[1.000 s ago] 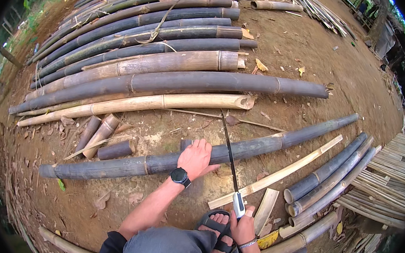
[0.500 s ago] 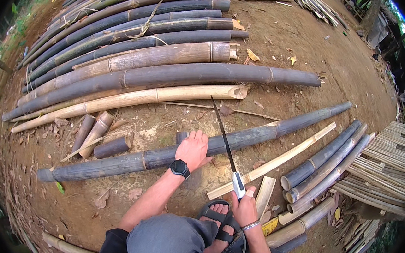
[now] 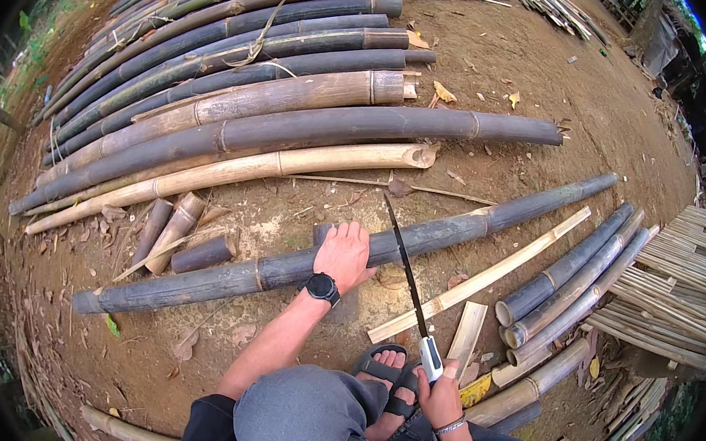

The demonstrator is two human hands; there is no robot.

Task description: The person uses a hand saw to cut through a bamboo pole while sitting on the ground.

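Note:
A long dark bamboo pole lies across the ground in front of me, slanting up to the right. My left hand, with a watch at the wrist, presses on top of it, fingers closed over its upper side. In my right hand is the white handle of a hand saw. Its dark blade crosses the pole just right of my left hand, the tip reaching beyond the far side. A short dark bamboo piece shows partly behind the pole, by my left fingers.
Rows of bamboo poles fill the far left. Short cut pieces lie left of my hand. A split pale strip and several bamboo lengths rest at the right, near a slatted stack. My sandalled feet stand close in.
My right hand has drawn the saw back toward me and slightly right, so its tip sits nearer the pole. My left hand stays on the pole. The view has shifted slightly.

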